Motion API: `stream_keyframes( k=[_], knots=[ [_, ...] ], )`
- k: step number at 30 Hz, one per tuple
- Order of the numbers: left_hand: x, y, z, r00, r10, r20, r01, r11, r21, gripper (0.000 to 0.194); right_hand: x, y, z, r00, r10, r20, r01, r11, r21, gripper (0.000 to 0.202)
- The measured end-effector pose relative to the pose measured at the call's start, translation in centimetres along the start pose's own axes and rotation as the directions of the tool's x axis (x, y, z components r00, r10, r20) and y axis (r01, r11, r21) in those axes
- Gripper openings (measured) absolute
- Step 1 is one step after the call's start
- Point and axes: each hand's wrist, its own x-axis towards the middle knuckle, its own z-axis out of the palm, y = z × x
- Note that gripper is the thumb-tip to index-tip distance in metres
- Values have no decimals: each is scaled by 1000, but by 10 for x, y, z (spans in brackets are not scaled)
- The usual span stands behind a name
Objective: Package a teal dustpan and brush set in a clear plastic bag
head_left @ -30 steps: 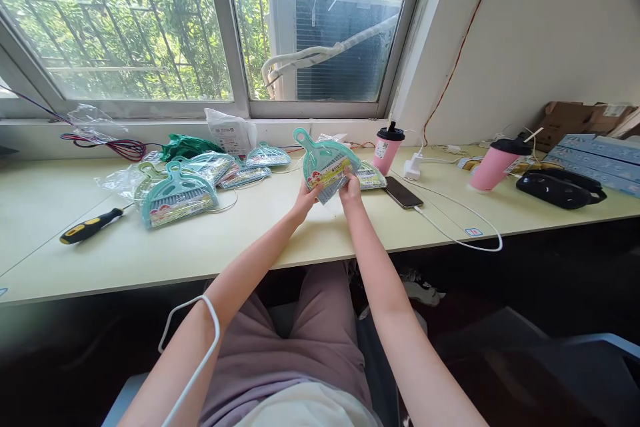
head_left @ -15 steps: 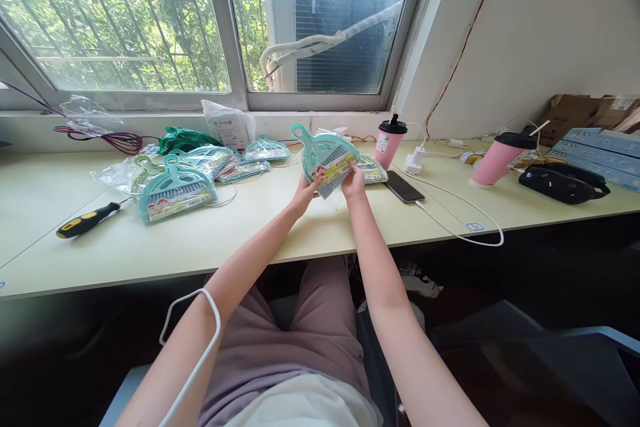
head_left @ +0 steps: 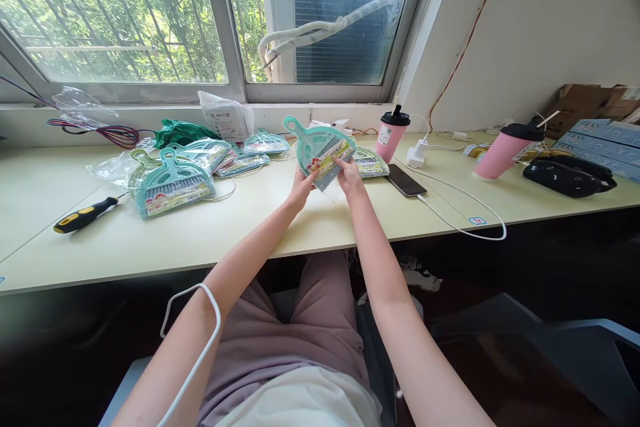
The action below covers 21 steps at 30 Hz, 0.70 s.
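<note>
Between my two hands is a mint-green dustpan and brush set [head_left: 320, 147] in a clear wrapper with a yellow printed label. It is tilted, its looped handle pointing up and left. My left hand [head_left: 303, 188] grips its lower left edge, while my right hand [head_left: 349, 175] pinches the right side near the label. Behind it on the right lies another wrapped dustpan set [head_left: 371, 163]. On the left rests a mint dustpan set [head_left: 175, 185] in its wrapper, with more wrapped sets [head_left: 265, 143] farther back.
A black-and-yellow screwdriver [head_left: 85, 215] lies at the left of the table [head_left: 240, 233]. To the right are a phone [head_left: 406, 181] on a white cable, a charger [head_left: 416, 153], two pink cups [head_left: 391, 137] and a black case [head_left: 567, 175]. A green plastic bag [head_left: 183, 133] sits by the window.
The held dustpan set has shifted slightly left and tilted a little. My right thumb now lies across the label. The camera view has moved slightly.
</note>
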Motion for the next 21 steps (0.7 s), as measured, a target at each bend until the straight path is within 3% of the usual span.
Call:
stream_keyframes(
  k=[5, 8, 11, 14, 21],
  knots=[
    [3, -3, -4, 999, -47, -23, 46, 998, -32, 50, -3, 7, 8, 1000, 22, -4, -23, 998, -66, 58],
    [2, -2, -4, 997, -70, -40, 68, 996, -49, 45, -1, 7, 4, 997, 76, -31, -78, 995, -67, 56],
    [1, 0, -4, 996, -83, -34, 81, 995, -63, 44, 1, 4, -4, 993, 119, 18, -117, 991, -66, 52],
    [1, 1, -4, 996, -84, -14, 83, 994, -77, 46, 1, 1, -9, 988, 125, 90, -118, 990, -72, 50],
    [-1, 1, -3, 997, -76, 17, 76, 997, 2, 50, -4, -1, -6, 988, 109, 107, -99, 991, -92, 59]
  ],
)
